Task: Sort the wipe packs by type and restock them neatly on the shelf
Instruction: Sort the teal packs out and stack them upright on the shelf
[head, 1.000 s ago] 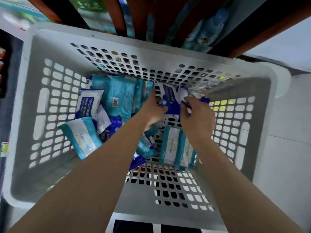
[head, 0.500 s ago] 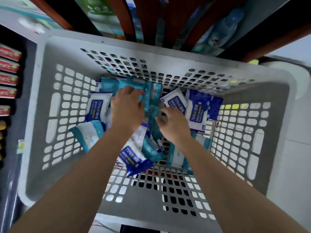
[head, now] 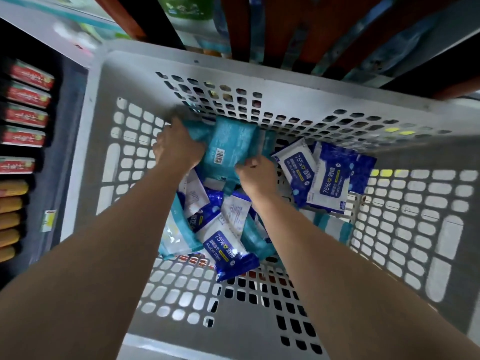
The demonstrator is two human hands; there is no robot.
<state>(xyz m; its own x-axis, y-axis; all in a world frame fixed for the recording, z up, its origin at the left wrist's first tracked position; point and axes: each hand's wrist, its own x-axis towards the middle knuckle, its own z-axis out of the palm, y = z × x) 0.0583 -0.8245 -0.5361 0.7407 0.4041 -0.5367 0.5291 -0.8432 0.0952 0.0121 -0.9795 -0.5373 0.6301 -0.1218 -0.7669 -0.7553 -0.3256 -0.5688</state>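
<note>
A grey perforated basket (head: 259,74) holds a heap of wipe packs. Both hands are inside it, gripping a bunch of teal packs (head: 228,144) near the far wall. My left hand (head: 176,146) clasps the bunch's left end, and my right hand (head: 257,172) pinches its lower right corner. Two blue-and-white 75% alcohol wipe packs (head: 330,180) lie propped at the right. Another alcohol pack (head: 226,250) lies among mixed packs between my forearms. A pale teal pack (head: 174,235) sits partly hidden under my left forearm.
Wooden shelf uprights (head: 239,24) with blurred goods stand beyond the basket's far rim. A dark rack at the left carries red packets (head: 26,115) above and yellow ones (head: 10,203) below. Pale floor shows at the far right.
Both hands left the blue alcohol packs at the right, moved left onto the teal packs and closed around them as a bunch. The view has come closer to the basket.
</note>
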